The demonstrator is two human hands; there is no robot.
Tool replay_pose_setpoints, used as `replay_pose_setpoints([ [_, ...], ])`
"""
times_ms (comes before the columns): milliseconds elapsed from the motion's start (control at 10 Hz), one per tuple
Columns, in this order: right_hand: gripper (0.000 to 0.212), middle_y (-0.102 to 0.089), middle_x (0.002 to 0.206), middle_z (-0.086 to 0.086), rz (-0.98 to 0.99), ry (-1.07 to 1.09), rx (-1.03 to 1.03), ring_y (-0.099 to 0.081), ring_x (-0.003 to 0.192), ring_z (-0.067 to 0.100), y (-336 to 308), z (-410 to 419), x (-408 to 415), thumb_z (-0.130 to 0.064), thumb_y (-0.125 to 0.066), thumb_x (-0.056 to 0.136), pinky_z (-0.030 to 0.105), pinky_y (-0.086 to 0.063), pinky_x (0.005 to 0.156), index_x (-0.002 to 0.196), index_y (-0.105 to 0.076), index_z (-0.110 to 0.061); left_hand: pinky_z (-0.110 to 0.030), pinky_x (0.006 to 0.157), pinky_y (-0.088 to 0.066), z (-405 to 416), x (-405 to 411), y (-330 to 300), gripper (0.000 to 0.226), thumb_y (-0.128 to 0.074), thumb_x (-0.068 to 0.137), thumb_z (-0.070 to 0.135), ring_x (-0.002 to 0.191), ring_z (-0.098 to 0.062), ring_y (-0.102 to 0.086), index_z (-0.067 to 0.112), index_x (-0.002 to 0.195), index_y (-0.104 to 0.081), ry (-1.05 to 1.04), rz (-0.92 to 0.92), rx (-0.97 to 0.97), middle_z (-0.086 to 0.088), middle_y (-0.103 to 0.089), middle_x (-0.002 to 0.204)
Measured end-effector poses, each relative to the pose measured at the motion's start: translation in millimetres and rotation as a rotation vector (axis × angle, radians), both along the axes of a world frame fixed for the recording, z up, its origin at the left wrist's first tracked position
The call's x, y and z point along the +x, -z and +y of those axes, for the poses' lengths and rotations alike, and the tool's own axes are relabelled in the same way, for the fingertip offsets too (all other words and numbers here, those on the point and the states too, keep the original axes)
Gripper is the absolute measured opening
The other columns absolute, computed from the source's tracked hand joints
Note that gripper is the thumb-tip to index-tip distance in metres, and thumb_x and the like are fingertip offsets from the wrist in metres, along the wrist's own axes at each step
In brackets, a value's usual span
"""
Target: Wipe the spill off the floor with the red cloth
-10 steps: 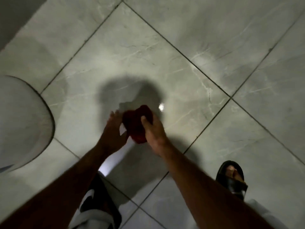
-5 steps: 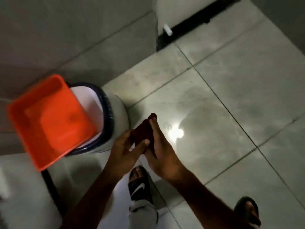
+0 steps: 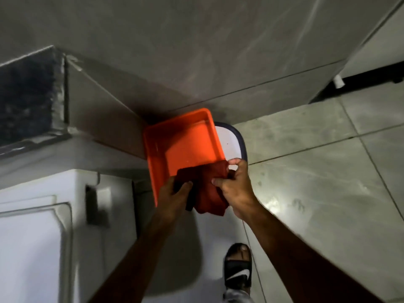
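Over the orange tub (image 3: 157,158): red cloth (image 3: 209,189), soft and limp, light.
Hold: left hand (image 3: 175,196) and right hand (image 3: 237,189) both pinch its bunched edges.

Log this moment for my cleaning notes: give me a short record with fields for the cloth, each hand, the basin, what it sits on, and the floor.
cloth: red cloth, bunched, held over the near edge of the basin
left hand: left hand gripping the cloth's left part
right hand: right hand pinching the cloth's right part
basin: orange basin, rectangular; contents unclear
support: basin sits atop a white bucket with a dark rim
floor: grey tiled floor, glossy; no spill discernible
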State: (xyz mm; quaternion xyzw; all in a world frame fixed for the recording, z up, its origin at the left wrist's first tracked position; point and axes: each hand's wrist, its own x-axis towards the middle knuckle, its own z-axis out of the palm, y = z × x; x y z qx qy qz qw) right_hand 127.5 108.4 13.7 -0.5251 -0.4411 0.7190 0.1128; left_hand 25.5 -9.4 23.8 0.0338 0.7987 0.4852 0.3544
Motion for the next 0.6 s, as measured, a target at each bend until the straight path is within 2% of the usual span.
replay_pose_setpoints([
  [100,0.041,-0.06,0.088,-0.008,-0.1,-0.173,0.189,-0.059,0.083,0.017,20,-10,-32,0.004,-0.064,0.073,0.032,-0.048,0.076,0.091,-0.05,-0.03,-0.037,0.07,-0.053,2,-22,24,0.018,-0.062,0.086,0.008,0.081,-0.025,-0.064,0.005,0.104,-0.064,-0.061,0.057,-0.089,-0.014,-0.068,0.094],
  [200,0.035,-0.067,0.093,-0.003,-0.088,-0.202,0.115,-0.062,0.085,0.016,41,-15,-53,0.003,-0.061,0.077,0.028,-0.052,0.078,0.095,-0.065,-0.027,-0.04,0.071,-0.052,11,-34,41,0.021,-0.06,0.085,0.002,0.079,-0.028,-0.063,0.001,0.106,-0.063,-0.026,0.048,-0.118,-0.02,-0.067,0.096],
  [300,0.037,-0.07,0.105,0.011,-0.112,-0.175,-0.019,-0.065,0.083,0.017,49,-12,-63,-0.001,-0.062,0.08,0.025,-0.054,0.07,0.113,-0.067,-0.015,-0.039,0.064,-0.049,21,-41,44,0.022,-0.057,0.085,0.0,0.06,-0.025,-0.057,0.02,0.077,-0.059,0.065,0.029,-0.225,-0.01,-0.063,0.07],
  [400,0.042,-0.067,0.119,0.013,-0.133,-0.2,0.001,-0.064,0.099,0.022,41,-10,-52,-0.002,-0.064,0.081,0.03,-0.054,0.086,0.121,-0.064,-0.012,-0.048,0.079,-0.053,22,-42,39,0.01,-0.058,0.087,0.006,0.071,-0.034,-0.062,0.015,0.087,-0.062,0.167,0.074,-0.284,-0.017,-0.066,0.08],
  [500,0.044,-0.062,0.132,0.011,-0.195,-0.288,0.215,-0.058,0.12,0.027,-14,-2,-5,-0.004,-0.062,0.084,0.032,-0.04,0.11,0.128,-0.06,-0.011,-0.047,0.103,-0.042,23,-25,-4,0.046,-0.057,0.09,0.018,0.118,-0.041,-0.054,-0.004,0.129,-0.047,0.396,0.228,-0.401,-0.03,-0.054,0.131],
  [600,0.044,-0.056,0.14,0.017,-0.275,-0.287,0.607,-0.051,0.13,0.03,-94,20,63,-0.007,-0.061,0.089,0.022,-0.031,0.107,0.132,-0.055,-0.005,-0.043,0.115,-0.026,34,17,-76,0.061,-0.051,0.092,0.025,0.134,-0.043,-0.039,-0.01,0.139,-0.033,0.564,0.473,-0.326,-0.034,-0.037,0.145],
])
